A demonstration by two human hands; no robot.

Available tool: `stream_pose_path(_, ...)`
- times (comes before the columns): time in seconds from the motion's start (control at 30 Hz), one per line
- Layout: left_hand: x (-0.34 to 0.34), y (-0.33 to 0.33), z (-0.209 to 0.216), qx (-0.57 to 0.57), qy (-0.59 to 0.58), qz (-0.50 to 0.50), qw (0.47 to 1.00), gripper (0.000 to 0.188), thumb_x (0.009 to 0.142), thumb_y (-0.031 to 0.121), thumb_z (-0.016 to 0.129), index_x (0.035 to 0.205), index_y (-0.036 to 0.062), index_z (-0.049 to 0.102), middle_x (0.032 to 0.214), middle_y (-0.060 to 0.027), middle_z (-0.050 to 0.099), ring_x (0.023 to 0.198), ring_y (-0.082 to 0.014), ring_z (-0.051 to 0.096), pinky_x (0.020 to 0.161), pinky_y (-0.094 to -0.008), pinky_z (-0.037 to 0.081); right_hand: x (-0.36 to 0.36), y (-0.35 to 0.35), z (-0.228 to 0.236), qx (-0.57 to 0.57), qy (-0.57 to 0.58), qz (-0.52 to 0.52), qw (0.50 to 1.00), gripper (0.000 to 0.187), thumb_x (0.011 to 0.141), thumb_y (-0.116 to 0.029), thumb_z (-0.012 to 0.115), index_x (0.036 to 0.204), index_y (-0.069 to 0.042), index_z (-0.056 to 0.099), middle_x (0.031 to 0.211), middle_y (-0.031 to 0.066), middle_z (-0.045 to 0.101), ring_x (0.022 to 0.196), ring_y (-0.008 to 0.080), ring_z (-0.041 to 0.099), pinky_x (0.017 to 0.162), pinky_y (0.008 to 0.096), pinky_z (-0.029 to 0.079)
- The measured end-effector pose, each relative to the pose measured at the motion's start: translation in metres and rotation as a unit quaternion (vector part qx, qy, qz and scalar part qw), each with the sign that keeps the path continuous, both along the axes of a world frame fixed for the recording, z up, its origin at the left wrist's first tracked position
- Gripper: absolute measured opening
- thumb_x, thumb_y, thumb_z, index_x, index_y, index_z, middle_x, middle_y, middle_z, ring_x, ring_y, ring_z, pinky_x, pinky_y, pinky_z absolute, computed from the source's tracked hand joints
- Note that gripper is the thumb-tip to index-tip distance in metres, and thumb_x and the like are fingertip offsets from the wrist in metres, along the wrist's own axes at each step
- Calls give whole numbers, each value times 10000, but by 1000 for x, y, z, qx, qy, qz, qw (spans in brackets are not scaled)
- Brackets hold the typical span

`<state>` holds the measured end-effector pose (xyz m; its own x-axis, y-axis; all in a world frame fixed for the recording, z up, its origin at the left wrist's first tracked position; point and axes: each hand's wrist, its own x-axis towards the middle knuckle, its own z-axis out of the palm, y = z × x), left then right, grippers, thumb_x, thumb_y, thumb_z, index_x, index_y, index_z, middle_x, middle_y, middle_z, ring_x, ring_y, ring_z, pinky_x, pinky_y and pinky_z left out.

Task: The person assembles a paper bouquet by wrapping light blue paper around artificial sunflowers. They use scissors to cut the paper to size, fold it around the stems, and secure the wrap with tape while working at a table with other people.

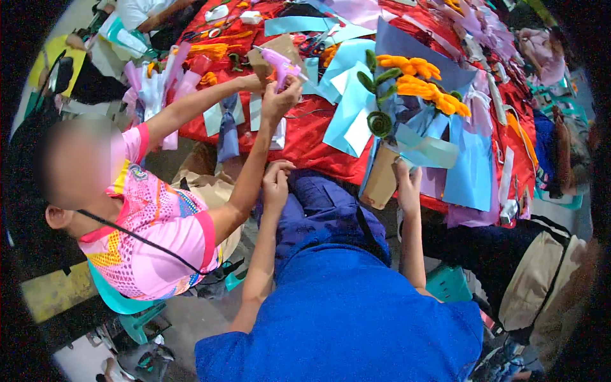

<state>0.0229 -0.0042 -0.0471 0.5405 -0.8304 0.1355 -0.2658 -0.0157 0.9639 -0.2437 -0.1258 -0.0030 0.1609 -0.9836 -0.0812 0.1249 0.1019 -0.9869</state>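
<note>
My right hand (408, 183) pinches the side of a brown cardboard piece (382, 178), beside a light blue paper strip (425, 149). Above it lies a bouquet with orange fuzzy flowers (433, 92), a curled green fuzzy spiral (379, 124) and blue wrapping paper (471, 172). Whether the cardboard is joined to the bouquet, I cannot tell. Over my lap by the table's edge, my left hand (276, 184) is closed with curled fingers; its palm is hidden. Just above, a person on my left holds a pink glue gun (280, 65) against brown cardboard (287, 48).
A red-covered table (299, 137) carries paper sheets, scissors (313, 46) and orange fuzzy stems (209, 51). Wrapped bundles (156, 86) stand at its left. The seated person's arms reach across near my left hand. A beige bag (531, 286) sits at my right.
</note>
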Motion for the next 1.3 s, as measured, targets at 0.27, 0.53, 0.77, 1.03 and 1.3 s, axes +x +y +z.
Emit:
stream_pose_path(0.27, -8, 7, 16, 68, 59, 30, 995, 209, 907, 151, 423, 1003, 35, 567, 899, -29, 596, 709, -96, 540, 667, -214, 430, 4, 0, 9, -44, -2, 38, 998, 249, 865, -183, 554, 1026, -7, 485, 943, 36, 535, 850, 114, 496, 748, 271, 421)
stream_pose_path(0.53, 11, -2, -16, 66, 10, 88, 994, 146, 871, 91, 508, 1000, 28, 539, 875, -60, 591, 833, -129, 555, 778, -256, 429, 6, 4, 10, -21, -39, 29, 999, 273, 863, -210, 560, 1039, -15, 483, 942, 24, 524, 859, 99, 487, 752, 254, 412)
stream_pose_path(0.77, 17, -44, -22, -8, -130, 180, 975, 162, 883, 198, 504, 941, 59, 563, 752, -37, 596, 641, -116, 551, 575, -255, 426, 0, 0, -5, 0, -27, 13, 1000, 258, 878, -182, 539, 1070, -35, 446, 963, 11, 496, 876, 94, 476, 771, 251, 411)
stream_pose_path(1.03, 56, -113, -2, 182, -543, 56, 818, 228, 780, 164, 544, 975, 46, 530, 918, -66, 535, 840, -161, 540, 719, -282, 453, -13, -3, -15, -7, -19, -4, 1000, 290, 870, -186, 549, 1074, -3, 453, 952, 31, 522, 852, 99, 488, 751, 251, 423)
stream_pose_path(1.3, 106, -172, 59, 66, -911, -26, 405, 303, 677, -46, 558, 958, 41, 482, 948, -39, 405, 969, -152, 458, 793, -199, 435, -4, -2, -18, -12, -14, -4, 1000, 293, 869, -159, 546, 1095, -4, 443, 970, 45, 523, 852, 122, 501, 752, 265, 431)
